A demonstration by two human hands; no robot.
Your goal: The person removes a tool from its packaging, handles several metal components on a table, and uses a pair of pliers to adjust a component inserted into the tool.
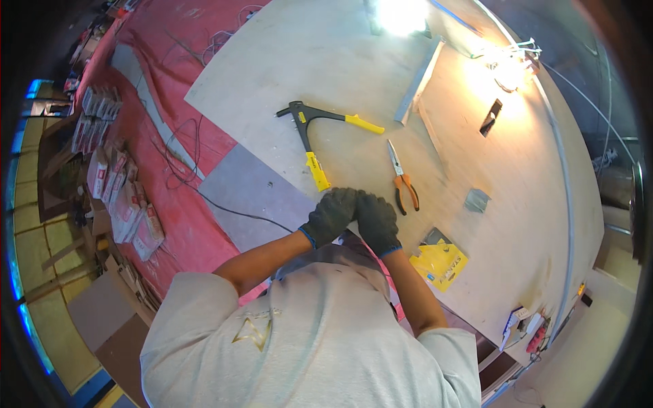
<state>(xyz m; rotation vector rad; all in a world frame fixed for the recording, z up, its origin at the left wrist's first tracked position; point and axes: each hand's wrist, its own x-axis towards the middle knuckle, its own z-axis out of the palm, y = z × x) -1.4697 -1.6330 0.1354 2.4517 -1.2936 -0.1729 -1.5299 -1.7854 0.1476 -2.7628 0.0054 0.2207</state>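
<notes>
My left hand and my right hand, both in dark gloves with blue cuffs, are side by side and touching at the board's near edge. Their fingers are curled in; whatever they may hold is hidden. Just beyond my left hand lies a hand riveter, black with yellow grips, its two handles spread apart. Long-nose pliers with orange and black handles rest beyond my right hand, jaws pointing away. Right of my right wrist is a yellow packaging card with a dark piece at its top.
On the pale board lie a metal channel, a small grey metal piece and a black tool. A bright lamp shines at far right. Red sheeting, a black cable and stacked boxes are at left.
</notes>
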